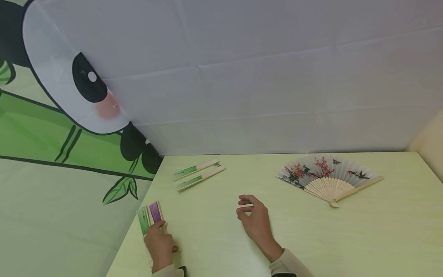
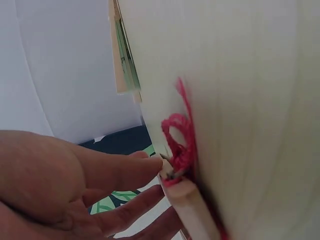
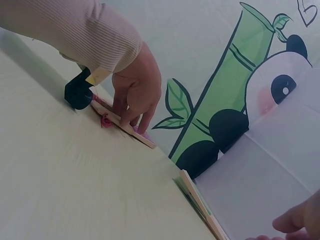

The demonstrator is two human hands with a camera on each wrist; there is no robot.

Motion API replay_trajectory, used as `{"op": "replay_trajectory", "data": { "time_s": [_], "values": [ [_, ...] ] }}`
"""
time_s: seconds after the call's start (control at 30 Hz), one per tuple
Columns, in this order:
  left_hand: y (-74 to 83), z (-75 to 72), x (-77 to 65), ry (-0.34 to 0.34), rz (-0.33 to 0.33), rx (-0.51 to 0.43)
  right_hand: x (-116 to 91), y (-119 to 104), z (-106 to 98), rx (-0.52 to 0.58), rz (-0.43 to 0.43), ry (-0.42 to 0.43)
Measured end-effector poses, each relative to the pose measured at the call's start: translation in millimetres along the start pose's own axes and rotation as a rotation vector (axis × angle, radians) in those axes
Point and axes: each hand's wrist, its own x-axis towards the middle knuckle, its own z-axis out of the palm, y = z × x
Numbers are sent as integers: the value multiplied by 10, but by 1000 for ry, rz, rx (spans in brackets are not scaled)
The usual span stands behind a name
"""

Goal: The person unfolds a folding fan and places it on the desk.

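The left hand [image 1: 159, 244] grips a folded purple fan [image 1: 155, 212] on the table [image 1: 211, 231], just beside a folded green fan [image 1: 143, 220]; the empty right hand [image 1: 257, 223] is loosely bent, with an open flowered fan [image 1: 323, 175] beyond it to the right and closed green-white fans [image 1: 201, 178] ahead, between both hands

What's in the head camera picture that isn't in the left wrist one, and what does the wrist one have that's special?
Only the head view shows the spread flowery fan and the right hand.

Only the left wrist view clearly shows the loopy pink cord.

Both show the left hand holding a folded fan, plus a green-and-wood folded fan farther off, the pale table and the white backdrop.
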Motion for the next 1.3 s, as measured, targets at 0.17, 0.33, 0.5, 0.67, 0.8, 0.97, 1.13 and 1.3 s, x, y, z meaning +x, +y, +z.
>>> {"op": "replay_trajectory", "data": {
  "time_s": [0.17,0.33,0.5,0.67,0.8,0.97,1.13,1.3],
  "values": [
    [36,-30,-9,-40,-36,9,4,-4,-17,18,12,-3],
    [84,-69,-27,-54,-66,-37,3,8,-5,25,28,-4],
    [95,-76,-21,-105,-121,-103,6,29,71,44,30,-18],
    [99,-79,-23,-126,-114,-28,7,62,186,48,28,-42],
    [124,-76,-39,-142,-121,-29,5,89,263,56,34,-59],
    [175,-59,-50,-132,-108,-92,2,132,322,57,34,-73],
    [346,-23,-101,-179,-81,-253,-3,158,354,60,38,-78],
    [592,134,-194,-223,-68,-372,5,185,355,44,19,-66]
  ]
}}
